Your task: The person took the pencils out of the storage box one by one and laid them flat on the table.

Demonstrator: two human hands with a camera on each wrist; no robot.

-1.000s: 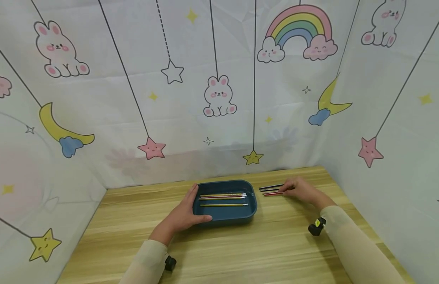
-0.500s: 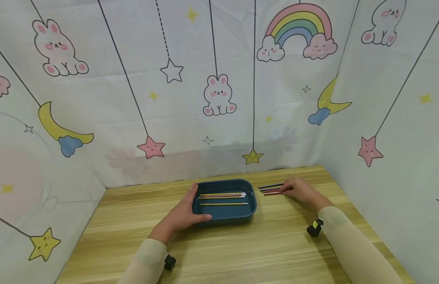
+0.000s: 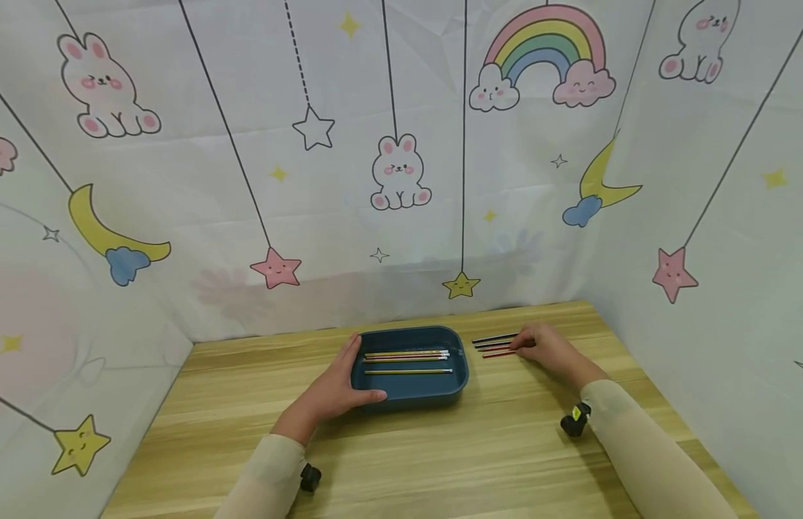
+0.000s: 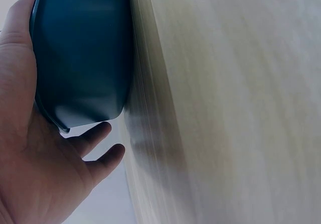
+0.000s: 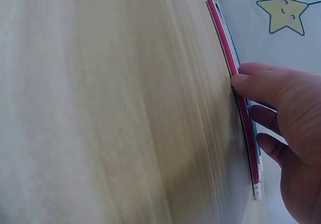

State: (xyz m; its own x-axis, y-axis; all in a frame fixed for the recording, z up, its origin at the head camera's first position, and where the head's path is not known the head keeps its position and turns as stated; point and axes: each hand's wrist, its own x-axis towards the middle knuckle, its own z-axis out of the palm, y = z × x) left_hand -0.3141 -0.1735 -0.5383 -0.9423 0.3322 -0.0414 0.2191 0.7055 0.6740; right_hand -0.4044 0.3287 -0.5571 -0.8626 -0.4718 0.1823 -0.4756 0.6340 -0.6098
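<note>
We find several pencils (image 3: 408, 372) already in the tray (image 3: 434, 401), while dark pencils (image 3: 494, 338) and a red pencil (image 5: 224, 39), pinched by the right hand (image 3: 549, 351), remain toward the far right corner of the table (image 3: 427, 461), the left hand (image 3: 333, 389), spread wide, against the tray's left end.

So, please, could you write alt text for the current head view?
The left hand rests against a dark blue tray holding pencils; the right hand touches a red pencil near it on the wooden table. Behind is a white backdrop with cartoon bunnies, stars and a rainbow.
</note>
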